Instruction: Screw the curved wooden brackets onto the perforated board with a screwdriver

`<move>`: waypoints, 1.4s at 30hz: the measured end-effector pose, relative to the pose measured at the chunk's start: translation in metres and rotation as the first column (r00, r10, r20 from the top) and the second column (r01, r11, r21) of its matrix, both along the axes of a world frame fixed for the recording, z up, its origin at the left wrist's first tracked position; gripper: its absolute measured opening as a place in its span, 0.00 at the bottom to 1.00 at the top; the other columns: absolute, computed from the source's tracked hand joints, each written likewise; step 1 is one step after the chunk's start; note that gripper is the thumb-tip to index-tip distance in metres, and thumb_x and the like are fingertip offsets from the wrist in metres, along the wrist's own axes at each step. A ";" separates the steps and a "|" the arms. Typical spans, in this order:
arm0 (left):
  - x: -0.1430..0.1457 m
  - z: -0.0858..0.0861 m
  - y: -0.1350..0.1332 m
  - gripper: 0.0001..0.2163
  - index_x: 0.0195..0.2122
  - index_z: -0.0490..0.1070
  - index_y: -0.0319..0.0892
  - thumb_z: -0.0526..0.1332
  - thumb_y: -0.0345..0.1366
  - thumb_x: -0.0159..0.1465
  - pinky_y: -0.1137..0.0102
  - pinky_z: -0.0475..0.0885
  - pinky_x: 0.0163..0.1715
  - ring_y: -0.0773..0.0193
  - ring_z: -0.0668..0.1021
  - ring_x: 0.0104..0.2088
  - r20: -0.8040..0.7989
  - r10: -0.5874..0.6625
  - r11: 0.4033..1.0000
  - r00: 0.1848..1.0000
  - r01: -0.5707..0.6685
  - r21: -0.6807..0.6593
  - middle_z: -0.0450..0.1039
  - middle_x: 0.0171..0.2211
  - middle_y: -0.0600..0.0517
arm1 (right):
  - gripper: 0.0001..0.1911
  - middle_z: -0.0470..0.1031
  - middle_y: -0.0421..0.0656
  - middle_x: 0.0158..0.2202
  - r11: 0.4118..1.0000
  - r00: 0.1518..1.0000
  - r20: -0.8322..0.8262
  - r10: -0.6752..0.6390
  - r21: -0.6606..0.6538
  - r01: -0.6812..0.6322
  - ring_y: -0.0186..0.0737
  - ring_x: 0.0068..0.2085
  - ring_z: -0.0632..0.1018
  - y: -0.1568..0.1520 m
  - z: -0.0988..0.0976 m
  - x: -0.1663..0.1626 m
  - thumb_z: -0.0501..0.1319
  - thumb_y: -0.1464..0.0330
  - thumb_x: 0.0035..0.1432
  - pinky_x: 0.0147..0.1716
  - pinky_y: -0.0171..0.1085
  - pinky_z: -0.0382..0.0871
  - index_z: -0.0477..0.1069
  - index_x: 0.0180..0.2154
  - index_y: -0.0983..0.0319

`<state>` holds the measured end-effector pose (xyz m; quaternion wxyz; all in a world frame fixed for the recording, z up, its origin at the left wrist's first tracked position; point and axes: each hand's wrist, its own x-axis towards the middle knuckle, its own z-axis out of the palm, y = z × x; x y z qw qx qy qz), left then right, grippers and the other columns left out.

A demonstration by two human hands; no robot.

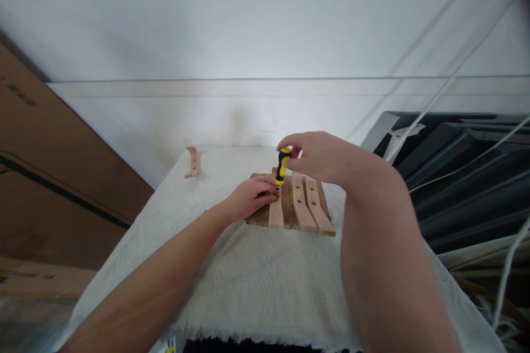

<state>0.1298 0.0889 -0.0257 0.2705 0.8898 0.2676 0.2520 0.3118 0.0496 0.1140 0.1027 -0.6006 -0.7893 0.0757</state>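
Observation:
My right hand (317, 155) is closed round the top of a yellow and black screwdriver (282, 165), held upright with its tip down on a wooden slat (276, 210). My left hand (251, 197) lies on the left part of the wooden slatted board (308, 212), fingers pinched at the screwdriver's tip; whatever they hold there is too small to make out. The board has several light slats across a darker base and lies on a white cloth (256, 276).
A loose curved wooden piece (192, 162) lies at the cloth's far left corner. A brown cardboard box (45, 176) leans at the left. Dark metal frame parts (464, 176) and white cables (455, 71) are at the right. A white wall stands behind.

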 end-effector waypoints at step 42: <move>0.000 0.000 -0.005 0.07 0.36 0.77 0.41 0.58 0.32 0.64 0.68 0.70 0.48 0.64 0.75 0.44 0.025 0.010 1.000 1.000 -0.011 0.029 0.75 0.42 0.48 | 0.18 0.79 0.54 0.39 0.995 0.981 0.167 -0.101 0.000 0.102 0.46 0.39 0.78 0.004 -0.004 -0.009 0.51 0.64 0.61 0.34 0.38 0.66 0.76 0.43 0.65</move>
